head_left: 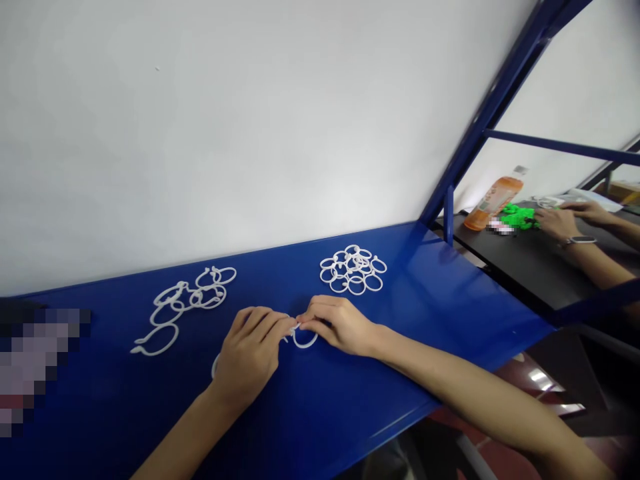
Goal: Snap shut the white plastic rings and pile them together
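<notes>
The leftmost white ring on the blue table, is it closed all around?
No, the leftmost white ring shows a gap between its two ends, on its left side.

Two near hands (251, 353) (344, 323), two far hands (556, 224) (593, 213), two ring bunches (186, 310) (353, 269)
One bottle (497, 202), one watch (583, 239); rings (305, 347) too jumbled to count.

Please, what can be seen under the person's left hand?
A thin, curved white piece shows beside the bare left hand, against the smooth blue tabletop. Whatever else lies beneath is covered by the hand.
</notes>
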Demonstrator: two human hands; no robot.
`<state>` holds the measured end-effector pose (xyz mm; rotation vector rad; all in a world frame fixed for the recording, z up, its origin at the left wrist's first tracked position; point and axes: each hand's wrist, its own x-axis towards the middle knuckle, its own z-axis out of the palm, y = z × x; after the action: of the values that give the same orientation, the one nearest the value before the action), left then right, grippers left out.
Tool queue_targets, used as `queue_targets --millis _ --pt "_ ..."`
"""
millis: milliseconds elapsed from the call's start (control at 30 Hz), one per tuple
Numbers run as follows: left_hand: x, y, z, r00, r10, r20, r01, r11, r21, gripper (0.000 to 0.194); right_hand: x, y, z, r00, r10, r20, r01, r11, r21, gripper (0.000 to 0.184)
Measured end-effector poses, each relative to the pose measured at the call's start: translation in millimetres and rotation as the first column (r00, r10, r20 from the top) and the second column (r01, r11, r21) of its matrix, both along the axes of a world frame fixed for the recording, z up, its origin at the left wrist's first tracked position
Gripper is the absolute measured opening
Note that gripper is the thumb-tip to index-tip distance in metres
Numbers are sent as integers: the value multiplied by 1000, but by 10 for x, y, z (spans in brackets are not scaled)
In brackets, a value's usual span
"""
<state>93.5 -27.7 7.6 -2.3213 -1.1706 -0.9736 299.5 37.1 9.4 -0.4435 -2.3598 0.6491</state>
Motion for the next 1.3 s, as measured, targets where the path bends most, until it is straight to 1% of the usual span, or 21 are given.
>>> queue_targets --millis 233,367,500,833,1000,1133,1300 --pt "15 -7 -16 1000 16 16 -17 998 57 21 3 -34 35 1000 8 22 -7 1000 -18 17" --pt "7 -6 -30 1000 -3 -8 3 998 69 24 8 -42 42 1000 6 26 -7 1000 21 19" --pt "2 -5 -43 999 -39 -17 41 995 88 22 3 -47 41 1000 10 20 -11 998 58 21" --pt "-6 -1 -39 998 -48 -42 51 995 89 25 3 -51 24 994 -14 105 3 995 103 22" --pt "-12 -8 -20 996 -50 -70 56 995 86 29 5 -52 24 994 -14 107 2 993 116 24" --pt "-25 -4 -15 993 -52 -103 61 994 89 30 9 -52 23 990 -18 137 2 993 116 22" --pt "-34 -2 -9 991 -61 -119 69 995 66 34 9 -43 10 993 -19 118 2 991 137 21"
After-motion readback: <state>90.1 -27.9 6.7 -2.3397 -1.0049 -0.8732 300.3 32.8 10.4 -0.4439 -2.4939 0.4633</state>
